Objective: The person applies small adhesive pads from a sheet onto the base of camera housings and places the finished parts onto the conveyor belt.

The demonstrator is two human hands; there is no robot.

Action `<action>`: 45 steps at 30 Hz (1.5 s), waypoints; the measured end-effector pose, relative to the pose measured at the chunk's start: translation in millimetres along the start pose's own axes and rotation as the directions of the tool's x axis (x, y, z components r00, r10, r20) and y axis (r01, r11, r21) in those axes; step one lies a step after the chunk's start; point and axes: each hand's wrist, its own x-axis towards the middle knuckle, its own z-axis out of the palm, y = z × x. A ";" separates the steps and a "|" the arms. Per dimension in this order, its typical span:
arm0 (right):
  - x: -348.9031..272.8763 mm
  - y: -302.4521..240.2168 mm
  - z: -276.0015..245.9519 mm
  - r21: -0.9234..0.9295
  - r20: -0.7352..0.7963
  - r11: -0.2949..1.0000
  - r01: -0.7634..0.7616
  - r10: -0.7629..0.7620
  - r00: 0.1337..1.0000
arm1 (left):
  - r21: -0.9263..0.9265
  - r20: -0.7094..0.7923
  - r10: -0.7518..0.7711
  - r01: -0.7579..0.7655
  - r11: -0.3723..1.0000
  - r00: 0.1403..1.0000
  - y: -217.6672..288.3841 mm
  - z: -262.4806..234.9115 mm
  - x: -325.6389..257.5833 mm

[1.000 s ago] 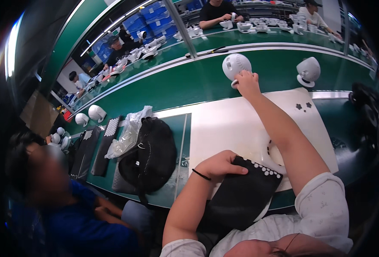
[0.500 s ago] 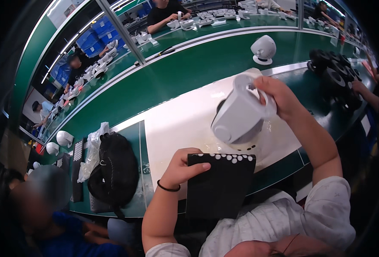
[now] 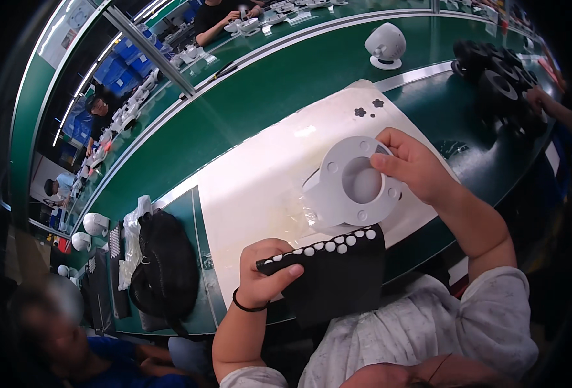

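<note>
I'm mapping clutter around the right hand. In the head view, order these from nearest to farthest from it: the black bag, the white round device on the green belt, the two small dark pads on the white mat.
From the right hand:
1. Small dark pads, just above it.
2. White round device, farther up.
3. Black bag, far lower left.

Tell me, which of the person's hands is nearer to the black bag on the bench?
Left. The left hand holds a black dotted sheet just right of the black bag; the right hand is farther right, gripping the white housing.

Pale grey round part [image 3: 357, 184] held at right hand [image 3: 415, 165]; black sheet [image 3: 334, 271] edged with white dots gripped by left hand [image 3: 266, 271]; white mat [image 3: 266, 174] laid beneath, green bench [image 3: 260, 97] beyond, black bag [image 3: 166, 271] left of it
</note>
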 end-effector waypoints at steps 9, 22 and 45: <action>-23.0 -15.1 -1.1 -0.541 0.322 0.430 0.723 -0.688 0.650 | 0.008 -0.061 0.007 -0.006 1.000 0.998 -0.8 5.0 -3.2; -35.3 -7.4 19.4 -0.659 0.357 0.344 0.668 -0.639 0.681 | -0.291 -0.041 -0.180 0.161 0.943 0.983 5.6 23.9 4.3; -30.4 -0.5 16.3 -0.703 0.339 0.169 0.690 -0.773 0.535 | -0.056 -0.218 -0.005 -0.007 0.998 0.976 -2.5 27.7 -3.7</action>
